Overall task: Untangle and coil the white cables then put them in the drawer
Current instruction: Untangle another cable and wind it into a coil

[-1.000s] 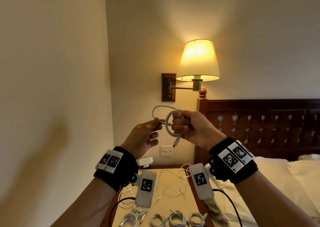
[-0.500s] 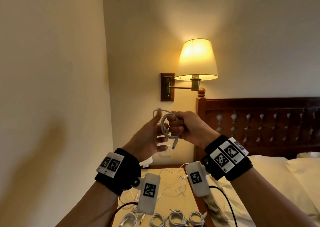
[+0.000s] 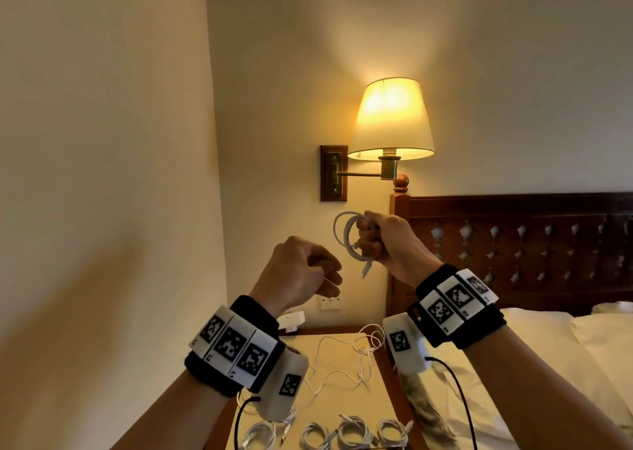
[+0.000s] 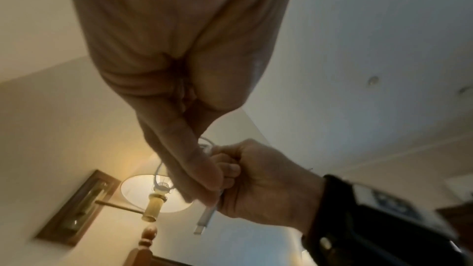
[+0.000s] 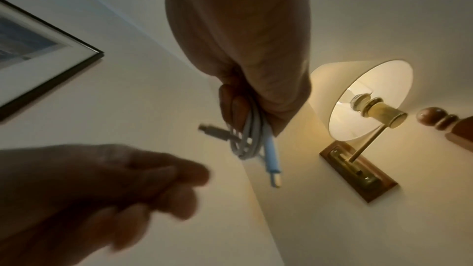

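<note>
Fingers of the right hand are curling tight round a coiled white cable, holding it up at chest height w/ one plug end dangling below the fist. Left hand is hovering just beside and lower, fingers loosely curled; looks like it's holding nothing, but can't tell for sure. Down on the nightstand, a loose white cable is sprawling near the back, and four coiled cables are sitting in a row along the front edge. Wall lamp is glowing above, next to the bed's headboard. Drawer isn't visible from where I'm standing.
</note>
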